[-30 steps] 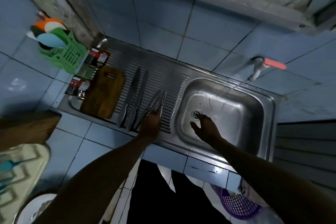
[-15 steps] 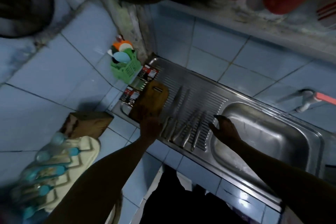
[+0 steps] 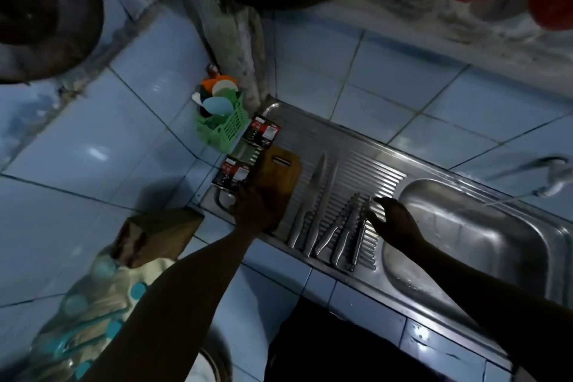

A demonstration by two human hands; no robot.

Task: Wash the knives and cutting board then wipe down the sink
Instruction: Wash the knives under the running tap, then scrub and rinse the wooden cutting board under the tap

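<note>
Left hand (image 3: 252,211) has slid onto the cutting board (image 3: 277,178), grip unclear; right hand (image 3: 391,218) fingers spread.

A single wide-angle view from the person's head looks steeply down and forward onto the sink unit (image 3: 356,146) set in a tiled corner. It stands close above, with both forearms reaching in from the bottom edge. Straight lines bend toward the frame's edges.
</note>
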